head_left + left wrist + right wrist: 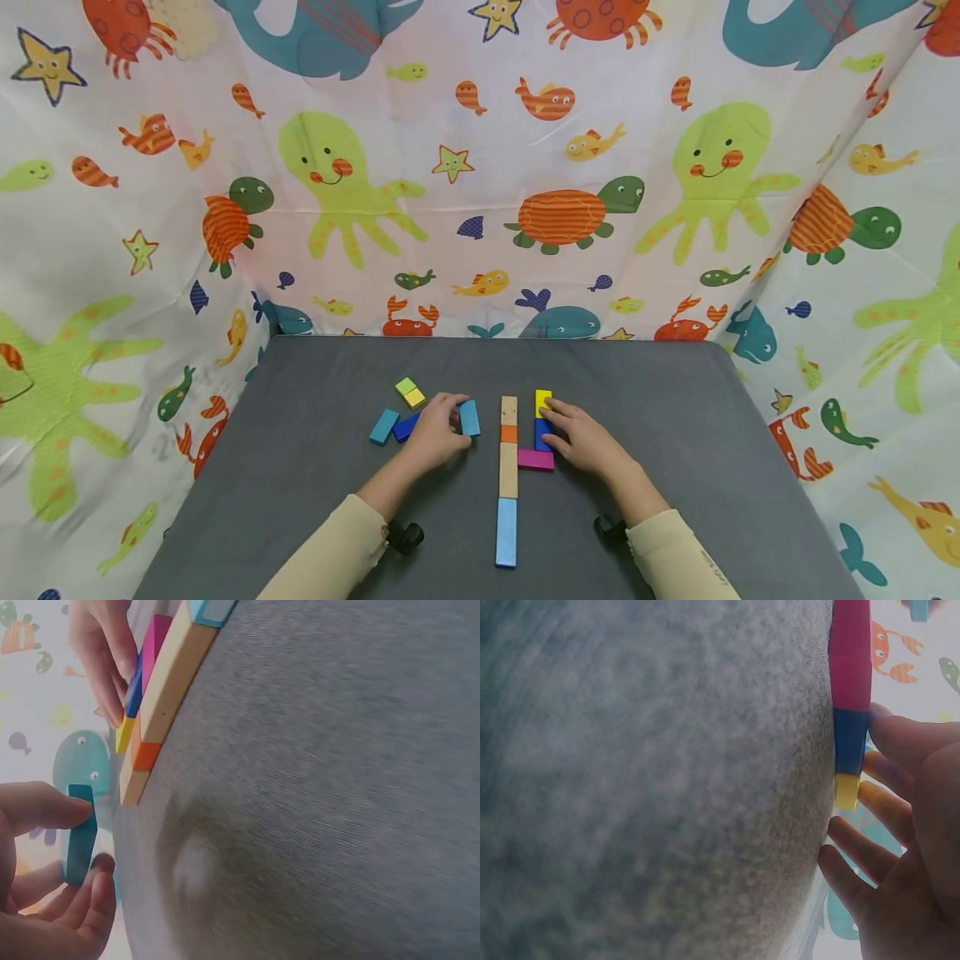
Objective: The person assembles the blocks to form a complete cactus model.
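A light-blue block [469,418] is pinched between the thumb and fingers of my left hand [437,433], raised above the table in the left wrist view. With spread fingers, my right hand [585,435] touches a yellow block [542,402] and a blue block [542,433], lined up end to end. Below them a magenta block [536,460] lies crosswise, joining them to a straight column. That column has a short wooden block [509,408], an orange block [509,433], a longer wooden block [508,471] and a long light-blue block [506,533].
Left of my left hand lie a turquoise block [383,427], a dark-blue block [406,427] partly hidden by the hand, a small green block [405,386] and a small yellow block [415,398]. A sea-animal curtain [465,317] borders the grey table [300,467].
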Tool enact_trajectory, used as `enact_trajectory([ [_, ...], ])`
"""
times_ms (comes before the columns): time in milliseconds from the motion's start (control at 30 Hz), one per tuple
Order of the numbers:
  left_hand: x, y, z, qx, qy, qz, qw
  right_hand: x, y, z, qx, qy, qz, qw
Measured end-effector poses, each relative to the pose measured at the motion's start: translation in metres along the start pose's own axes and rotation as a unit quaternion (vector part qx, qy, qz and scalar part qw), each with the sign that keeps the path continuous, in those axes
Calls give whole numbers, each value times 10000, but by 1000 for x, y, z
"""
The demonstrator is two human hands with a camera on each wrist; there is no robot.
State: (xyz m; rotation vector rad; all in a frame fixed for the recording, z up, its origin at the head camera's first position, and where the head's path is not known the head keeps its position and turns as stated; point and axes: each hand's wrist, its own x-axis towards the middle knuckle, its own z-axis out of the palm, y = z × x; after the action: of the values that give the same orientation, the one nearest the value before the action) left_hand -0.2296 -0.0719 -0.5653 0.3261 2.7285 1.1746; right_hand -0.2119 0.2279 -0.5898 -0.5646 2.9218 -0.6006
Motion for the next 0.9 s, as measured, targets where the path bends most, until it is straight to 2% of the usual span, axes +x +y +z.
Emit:
enact_trajectory([
  [333, 36, 22, 4, 115, -171, 42, 9998, -1, 1, 2, -3, 17, 16, 10000],
  [600, 67, 30, 13, 110, -214, 145, 9996, -1, 0, 2, 4, 39, 5, 10000],
  [767, 80, 35, 16, -49, -203, 185, 9996, -1, 0, 2, -11, 56, -28, 10000],
  [900, 88, 35, 16, -227, -238, 56, 9994, 0, -1, 2, -15, 70, -22, 10000],
])
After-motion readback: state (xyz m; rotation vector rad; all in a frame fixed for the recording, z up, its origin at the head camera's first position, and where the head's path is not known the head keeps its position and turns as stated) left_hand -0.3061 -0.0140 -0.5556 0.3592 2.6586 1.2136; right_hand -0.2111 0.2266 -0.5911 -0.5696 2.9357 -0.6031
